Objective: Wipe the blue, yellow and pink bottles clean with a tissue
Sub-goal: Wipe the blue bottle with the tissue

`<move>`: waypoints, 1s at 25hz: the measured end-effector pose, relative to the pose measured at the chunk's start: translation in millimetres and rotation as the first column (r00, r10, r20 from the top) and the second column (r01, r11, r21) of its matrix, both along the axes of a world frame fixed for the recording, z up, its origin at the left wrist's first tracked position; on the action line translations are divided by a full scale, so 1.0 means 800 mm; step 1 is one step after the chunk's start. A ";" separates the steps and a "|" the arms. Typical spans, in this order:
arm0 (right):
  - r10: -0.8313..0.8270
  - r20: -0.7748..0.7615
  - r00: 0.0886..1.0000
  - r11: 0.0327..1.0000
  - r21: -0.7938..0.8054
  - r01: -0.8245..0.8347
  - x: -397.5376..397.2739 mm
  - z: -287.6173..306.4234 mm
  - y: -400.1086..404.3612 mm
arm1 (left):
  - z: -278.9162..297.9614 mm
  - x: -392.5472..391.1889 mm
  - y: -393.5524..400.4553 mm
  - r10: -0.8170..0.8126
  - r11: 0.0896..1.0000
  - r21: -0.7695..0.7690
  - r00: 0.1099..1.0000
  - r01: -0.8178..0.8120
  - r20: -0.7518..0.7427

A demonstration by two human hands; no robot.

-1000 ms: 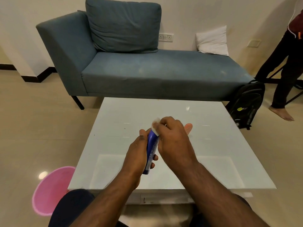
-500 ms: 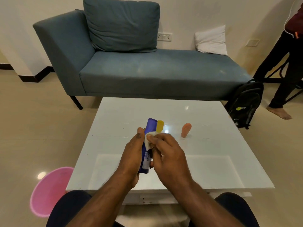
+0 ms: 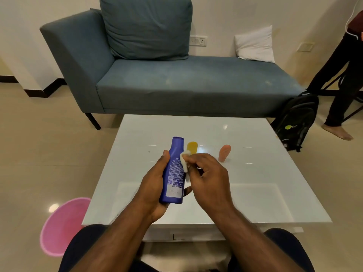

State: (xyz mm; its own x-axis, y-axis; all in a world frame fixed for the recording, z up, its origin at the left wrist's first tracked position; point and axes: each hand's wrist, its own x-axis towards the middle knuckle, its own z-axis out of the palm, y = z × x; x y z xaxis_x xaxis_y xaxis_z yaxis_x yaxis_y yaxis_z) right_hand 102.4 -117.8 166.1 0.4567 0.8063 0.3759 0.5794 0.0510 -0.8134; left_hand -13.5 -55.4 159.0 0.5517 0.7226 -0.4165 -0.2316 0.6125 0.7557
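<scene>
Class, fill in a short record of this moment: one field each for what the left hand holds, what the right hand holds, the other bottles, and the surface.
left hand: grips blue bottle, lifted off the table
right hand: presses tissue on the blue bottle's side
yellow bottle: on table, partly hidden
pink bottle: on table, untouched
white table: glossy

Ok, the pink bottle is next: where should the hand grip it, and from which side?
Probably around the lower body of the pink bottle, coming from its right or from above. It stands on the white table and leans slightly; its top is rounded and looks harder to grip. Its right side is open, while the yellow bottle and both busy hands crowd the left.
</scene>
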 end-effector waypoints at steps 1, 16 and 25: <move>-0.007 -0.001 1.000 1.000 0.000 0.007 0.004 0.007 0.008 | -0.001 0.000 -0.001 -0.007 1.000 -0.007 1.000 0.007 0.009; -0.013 0.030 0.999 1.000 0.002 0.013 0.015 0.037 0.021 | 0.004 0.003 -0.006 -0.049 0.995 0.083 0.998 0.053 -0.049; -0.062 0.004 0.998 0.998 -0.009 0.062 0.005 0.031 0.020 | 0.008 0.007 -0.003 -0.064 0.996 0.056 0.994 0.070 -0.093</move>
